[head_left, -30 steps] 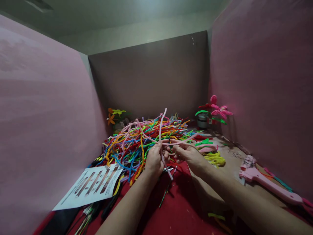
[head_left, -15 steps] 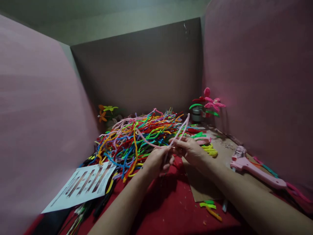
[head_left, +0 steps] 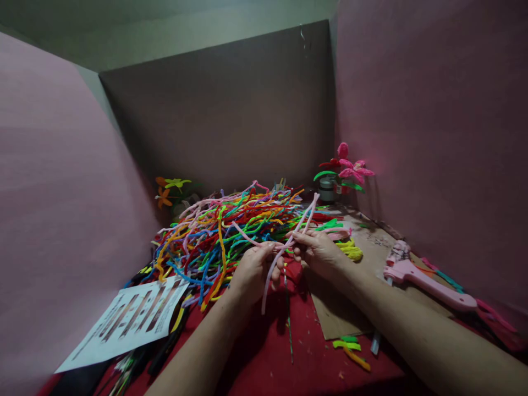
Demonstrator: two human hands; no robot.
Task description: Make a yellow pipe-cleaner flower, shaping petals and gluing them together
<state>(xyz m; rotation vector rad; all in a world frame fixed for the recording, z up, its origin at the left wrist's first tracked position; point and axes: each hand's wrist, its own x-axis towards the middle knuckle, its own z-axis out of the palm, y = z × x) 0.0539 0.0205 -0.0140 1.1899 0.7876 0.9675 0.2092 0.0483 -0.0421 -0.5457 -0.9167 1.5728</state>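
Note:
Pale pink pipe cleaners [head_left: 269,278] cross between my two hands, one end hanging down and others pointing up and to the left. My left hand [head_left: 253,269] pinches them just left of the crossing. On the right side, my right hand [head_left: 319,250] is closed on them with thumb and fingertips. Below the hands runs a thin green strand [head_left: 290,324]; whether it is held or lies on the cloth, I cannot tell. Behind the hands spreads a big heap of multicoloured pipe cleaners [head_left: 206,234].
A pink glue gun [head_left: 429,286] lies on the right, near a cardboard sheet [head_left: 338,308]. Short green and orange pieces [head_left: 357,360] are at the front. A printed sheet [head_left: 124,324] is at left. Pink flowers [head_left: 355,169] and orange flowers [head_left: 164,197] stand behind, between pink side panels.
The crossed pink pipe cleaners have turned, and a long end now hangs below my hands. A thin green strand has come into sight beneath. The whole view has shifted slightly.

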